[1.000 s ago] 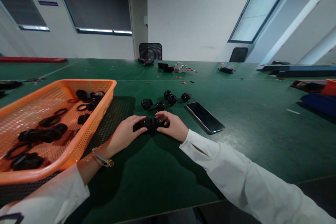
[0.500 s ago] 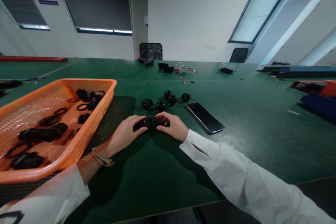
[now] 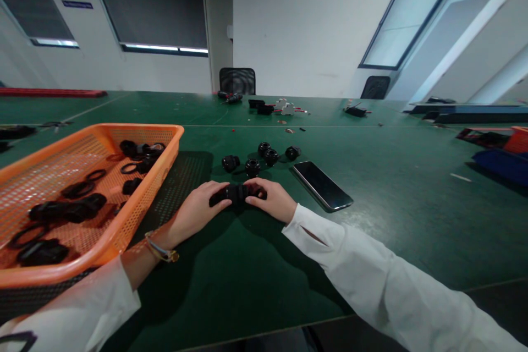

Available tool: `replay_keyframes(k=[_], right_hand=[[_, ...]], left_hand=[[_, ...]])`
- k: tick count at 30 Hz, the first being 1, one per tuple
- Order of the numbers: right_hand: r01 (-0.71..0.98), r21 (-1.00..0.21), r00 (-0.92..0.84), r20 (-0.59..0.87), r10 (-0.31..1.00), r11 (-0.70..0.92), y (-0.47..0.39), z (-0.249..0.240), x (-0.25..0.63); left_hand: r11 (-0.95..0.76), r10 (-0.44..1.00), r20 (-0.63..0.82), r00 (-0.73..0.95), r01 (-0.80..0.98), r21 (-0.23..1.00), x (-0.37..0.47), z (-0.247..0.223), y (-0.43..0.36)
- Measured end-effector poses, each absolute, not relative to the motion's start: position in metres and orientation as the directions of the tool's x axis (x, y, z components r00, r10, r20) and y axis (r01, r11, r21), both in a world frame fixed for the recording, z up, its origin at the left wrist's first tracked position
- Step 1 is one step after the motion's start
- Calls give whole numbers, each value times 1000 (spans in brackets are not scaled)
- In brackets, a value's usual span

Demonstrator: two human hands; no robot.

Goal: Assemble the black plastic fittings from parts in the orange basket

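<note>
A black cable gland (image 3: 236, 193) lies crosswise between my two hands, just above the green table (image 3: 247, 286). My left hand (image 3: 198, 204) is closed on its left end, thumb below and fingers over the top. On the other end, the thumb and fingers of my right hand (image 3: 275, 199) pinch it. My fingers partly cover both ends. Just beyond my hands stand several more black glands (image 3: 252, 167), one apart at the right (image 3: 292, 153). To the right of my right hand rests a smartphone (image 3: 322, 186) with a dark screen.
An orange mesh basket (image 3: 119, 242) at the left holds several black fittings (image 3: 68, 209) and loose rings (image 3: 95, 175). Farther back lie black and white parts with red pieces (image 3: 284, 106). A blue bin (image 3: 501, 165) sits at the right edge.
</note>
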State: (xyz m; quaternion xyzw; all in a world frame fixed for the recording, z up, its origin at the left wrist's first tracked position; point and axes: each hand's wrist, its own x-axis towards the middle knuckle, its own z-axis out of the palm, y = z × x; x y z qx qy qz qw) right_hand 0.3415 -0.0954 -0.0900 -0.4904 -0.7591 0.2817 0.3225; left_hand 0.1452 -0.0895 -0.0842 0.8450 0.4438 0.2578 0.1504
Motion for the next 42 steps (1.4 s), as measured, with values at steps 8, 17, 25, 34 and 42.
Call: replay_keyframes(k=[8, 17, 25, 34, 42], right_hand=[[578, -734, -307, 211, 928, 358, -96, -89, 341], [582, -725, -308, 225, 924, 370, -96, -89, 341], [592, -729, -298, 199, 934, 344, -96, -89, 341], [570, -742, -321, 194, 927, 353, -97, -87, 341], [574, -748, -309, 179, 934, 333, -96, -87, 340]], left_hand=[[-549, 835, 285, 470, 686, 478, 145, -84, -90], [-569, 822, 310, 477, 676, 469, 144, -86, -88], [-551, 834, 289, 470, 683, 479, 146, -83, -89], [-547, 836, 292, 464, 670, 503, 146, -83, -90], [-542, 839, 296, 457, 648, 535, 147, -84, -90]])
